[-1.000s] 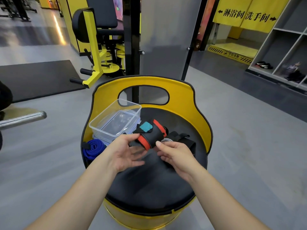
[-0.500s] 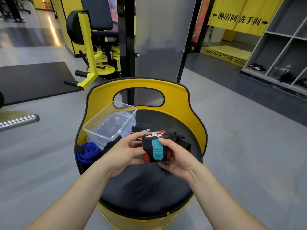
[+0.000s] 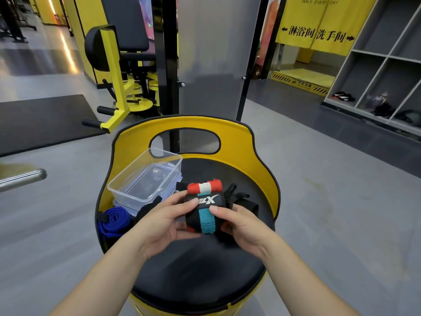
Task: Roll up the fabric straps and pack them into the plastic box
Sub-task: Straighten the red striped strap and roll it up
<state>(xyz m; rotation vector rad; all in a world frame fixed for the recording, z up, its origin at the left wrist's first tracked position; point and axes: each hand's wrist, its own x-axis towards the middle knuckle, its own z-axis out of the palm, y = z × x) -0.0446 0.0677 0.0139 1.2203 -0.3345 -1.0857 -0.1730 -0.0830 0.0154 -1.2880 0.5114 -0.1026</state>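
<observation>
A rolled black strap [image 3: 203,207] with red and white edging, a teal tab and a white logo is held over the black seat [image 3: 196,270]. My left hand [image 3: 159,221] grips its left side and my right hand [image 3: 239,224] grips its right side, thumbs on top. The clear plastic box [image 3: 127,185] stands open and empty on its lid at the seat's left. A blue strap [image 3: 112,221] lies coiled in front of the box. Black straps [image 3: 241,200] lie behind my right hand.
The seat has a tall yellow backrest [image 3: 227,133] with a handle cut-out. A yellow gym machine [image 3: 118,87] and a black floor mat [image 3: 41,119] are at the far left. A chrome bar [image 3: 20,179] juts in at left. Grey shelves [image 3: 382,71] stand at right.
Both hands picked the rolled strap up from the seat and turned it, so its logo and teal tab now face me. The roll now sits tighter between both hands.
</observation>
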